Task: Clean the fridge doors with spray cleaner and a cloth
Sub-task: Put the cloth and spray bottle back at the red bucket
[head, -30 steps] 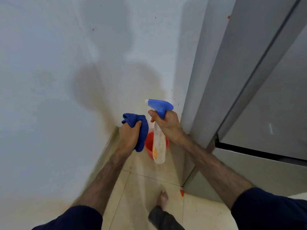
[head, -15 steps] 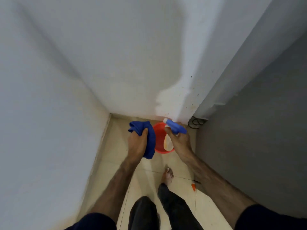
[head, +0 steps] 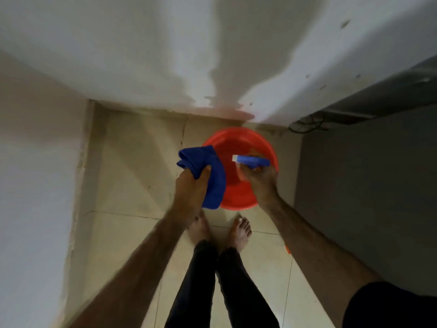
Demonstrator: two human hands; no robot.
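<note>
The fridge stands at right, not being wiped; a red basin sits on the floor, likely for stowing; left hand grips the blue cloth; right hand clasps the spray bottle over it.

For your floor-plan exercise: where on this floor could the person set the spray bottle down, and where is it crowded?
Free: the bare tiles between the left wall and the basin, and the tiles left of the feet. Crowded: the corner by the fridge, where the basin, both hands, left and right, cloth and bottle bunch together.
</note>
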